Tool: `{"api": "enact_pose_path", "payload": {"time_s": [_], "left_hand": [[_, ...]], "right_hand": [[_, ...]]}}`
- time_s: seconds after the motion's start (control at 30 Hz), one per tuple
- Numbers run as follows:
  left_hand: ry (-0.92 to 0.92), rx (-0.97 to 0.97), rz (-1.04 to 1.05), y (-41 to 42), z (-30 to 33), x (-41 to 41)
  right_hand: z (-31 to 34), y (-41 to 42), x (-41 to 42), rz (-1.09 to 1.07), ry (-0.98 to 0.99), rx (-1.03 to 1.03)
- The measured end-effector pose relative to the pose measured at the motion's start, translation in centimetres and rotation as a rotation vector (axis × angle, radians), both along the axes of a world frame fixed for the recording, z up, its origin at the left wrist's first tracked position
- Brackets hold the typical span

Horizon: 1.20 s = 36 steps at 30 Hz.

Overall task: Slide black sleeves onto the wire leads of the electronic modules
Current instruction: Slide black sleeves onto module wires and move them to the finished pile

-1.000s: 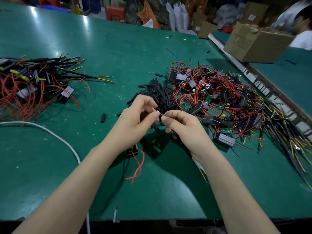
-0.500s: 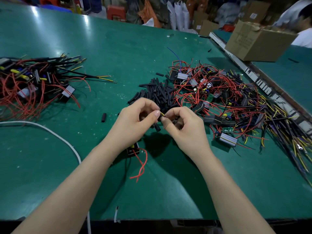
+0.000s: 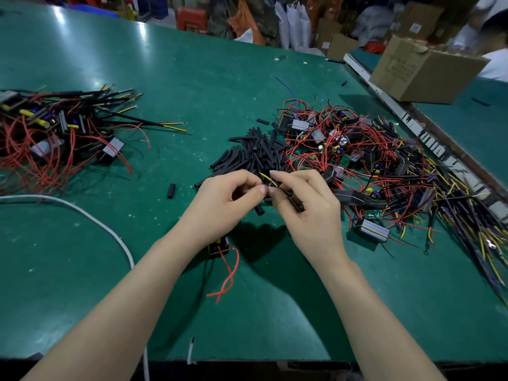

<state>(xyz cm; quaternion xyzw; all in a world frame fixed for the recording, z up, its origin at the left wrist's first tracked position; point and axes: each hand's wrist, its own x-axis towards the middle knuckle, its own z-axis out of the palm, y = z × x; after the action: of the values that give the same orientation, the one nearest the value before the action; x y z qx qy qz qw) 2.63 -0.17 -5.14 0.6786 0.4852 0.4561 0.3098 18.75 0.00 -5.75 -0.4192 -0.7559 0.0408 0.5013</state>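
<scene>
Fingertips of left hand [image 3: 220,207] pinch yellow wire lead [image 3: 268,178]; right hand [image 3: 308,207] grips black sleeve [image 3: 296,202]; cardboard box [image 3: 423,70] printing unreadable.

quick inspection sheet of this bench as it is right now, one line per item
surface: green table top, scuffed, glare at far left.
job's things: pile of black sleeves at centre; unsleeved modules heap to its right; sleeved modules pile at far left; module in work hangs under the left wrist, red leads trailing.
clutter: one stray sleeve lying apart from the pile.
grippers: left hand pinches the yellow lead; right hand holds a black sleeve in its fingers.
cables: white cable curves across the near left.
surroundings: cardboard box on the next bench; bags and boxes behind.
</scene>
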Motion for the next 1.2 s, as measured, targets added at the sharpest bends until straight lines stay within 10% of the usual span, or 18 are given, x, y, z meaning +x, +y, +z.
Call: {"api": "enact_pose_path", "payload": {"time_s": [0.43,1.2], "left_hand": [[0.289,0.460,0.092,-0.39,-0.37,-0.09],[0.107,0.226,0.088,-0.20,0.08,-0.23]], "right_hand": [[-0.16,-0.23,0.26,-0.019,-0.176,-0.056],[0.03,0.10,0.23,0.067,-0.029,-0.180]]}}
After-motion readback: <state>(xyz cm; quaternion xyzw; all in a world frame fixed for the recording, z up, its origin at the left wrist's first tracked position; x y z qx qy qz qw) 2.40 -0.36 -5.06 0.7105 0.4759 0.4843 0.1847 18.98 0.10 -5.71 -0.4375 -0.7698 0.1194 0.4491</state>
